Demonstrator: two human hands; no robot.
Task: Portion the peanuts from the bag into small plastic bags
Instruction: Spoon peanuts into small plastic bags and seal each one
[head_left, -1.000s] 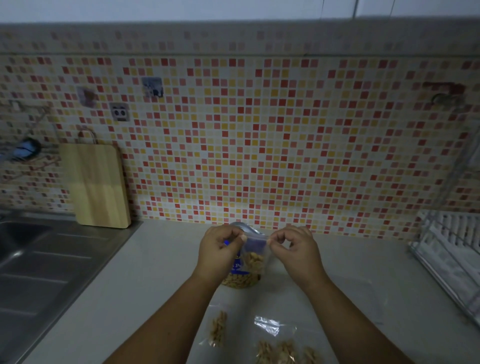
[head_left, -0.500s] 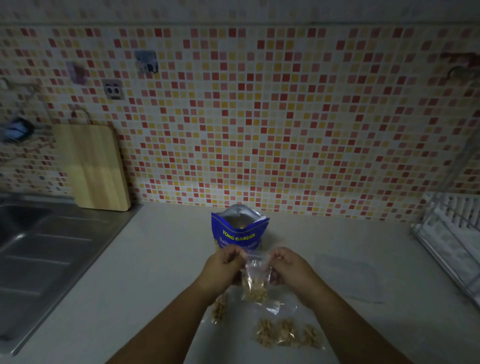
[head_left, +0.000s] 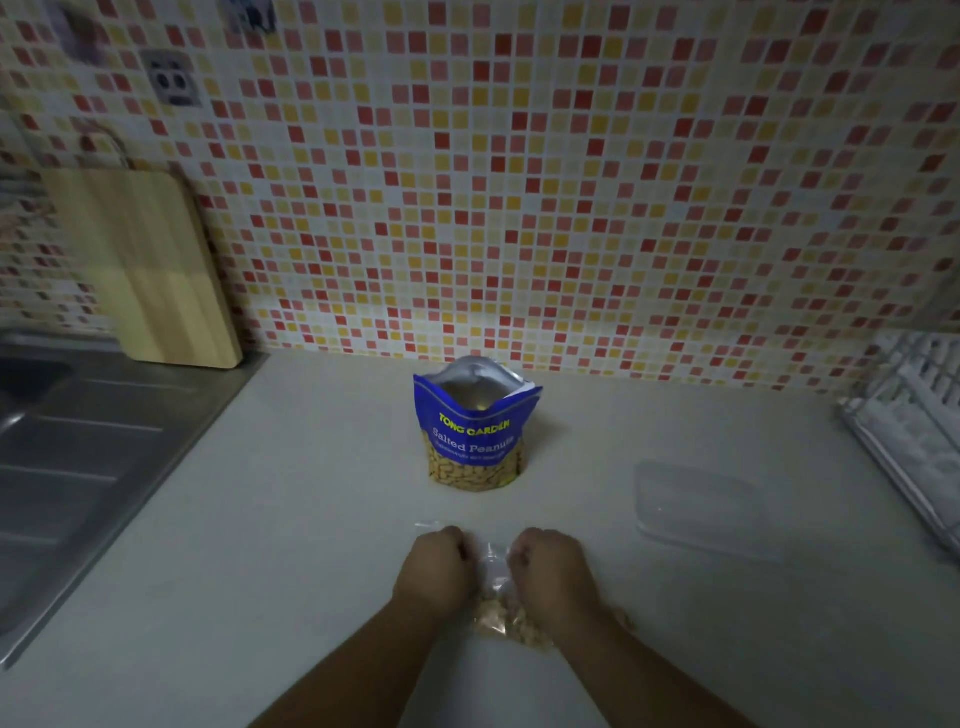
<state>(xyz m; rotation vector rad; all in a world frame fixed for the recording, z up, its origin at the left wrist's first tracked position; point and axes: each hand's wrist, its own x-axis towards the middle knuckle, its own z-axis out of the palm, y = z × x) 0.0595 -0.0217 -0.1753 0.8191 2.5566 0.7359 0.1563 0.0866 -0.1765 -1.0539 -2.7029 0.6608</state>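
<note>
A blue bag of salted peanuts (head_left: 475, 431) stands upright and open on the pale counter, near the tiled wall. In front of it, low over the counter, my left hand (head_left: 434, 569) and my right hand (head_left: 550, 571) each pinch a side of the top of a small clear plastic bag (head_left: 493, 577). Peanuts (head_left: 506, 621) fill the bottom of that small bag, between my wrists. Other filled small bags seen earlier are hidden under my arms.
A clear plastic lid (head_left: 701, 506) lies flat on the counter to the right. A white dish rack (head_left: 914, 421) stands at the far right edge. On the left are a steel sink drainboard (head_left: 88, 452) and a wooden cutting board (head_left: 148, 270) leaning on the wall.
Both hands have brought the small bag down and toward me, from in front of the blue bag to just above the counter. The view has tilted downward.
</note>
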